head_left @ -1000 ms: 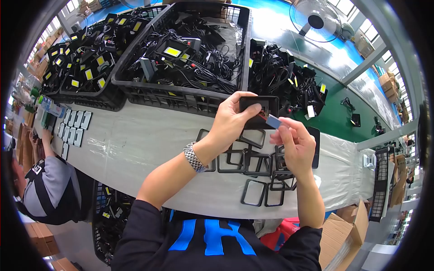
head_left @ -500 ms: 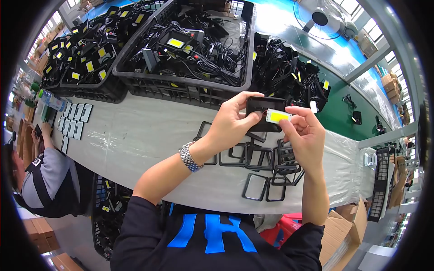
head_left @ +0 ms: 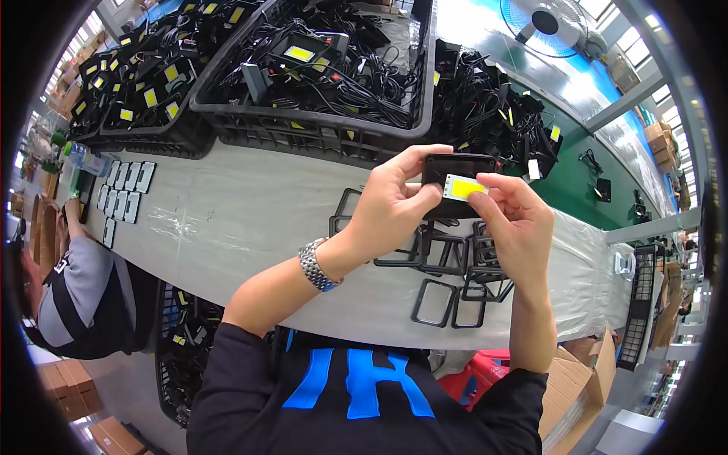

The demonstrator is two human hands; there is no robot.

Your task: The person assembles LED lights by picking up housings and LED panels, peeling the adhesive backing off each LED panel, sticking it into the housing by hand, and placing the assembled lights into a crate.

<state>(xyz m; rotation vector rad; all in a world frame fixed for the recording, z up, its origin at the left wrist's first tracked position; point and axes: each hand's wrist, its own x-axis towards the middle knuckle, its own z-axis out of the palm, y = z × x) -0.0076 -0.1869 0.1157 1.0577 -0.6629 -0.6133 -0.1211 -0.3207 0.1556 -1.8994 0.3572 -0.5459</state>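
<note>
My left hand (head_left: pixel 398 199) grips a black rectangular lamp housing (head_left: pixel 460 164) by its left side, thumb at the inner edge. Between the thumb and fingers of my right hand (head_left: pixel 513 216) is a small white LED panel (head_left: pixel 464 187) with a yellow middle. The panel lies over the open face of the housing, its left end near my left thumb. Whether it touches the housing floor I cannot tell. Below my hands, several black rectangular frames (head_left: pixel 434 303) lie loosely piled on the covered table (head_left: pixel 250 205).
A large black crate (head_left: pixel 318 136) of cabled lamps stands behind my hands, with more lamps heaped left (head_left: pixel 144 83) and right (head_left: pixel 493 114). Flat silvery plates (head_left: pixel 121 193) lie in rows at the left, near a seated co-worker (head_left: pixel 80 288). A cardboard box (head_left: pixel 569 387) is at lower right.
Both hands, with the housing and LED panel, appear slightly further right. The panel now sits nearer my left thumb. The camera view has also shifted a little.
</note>
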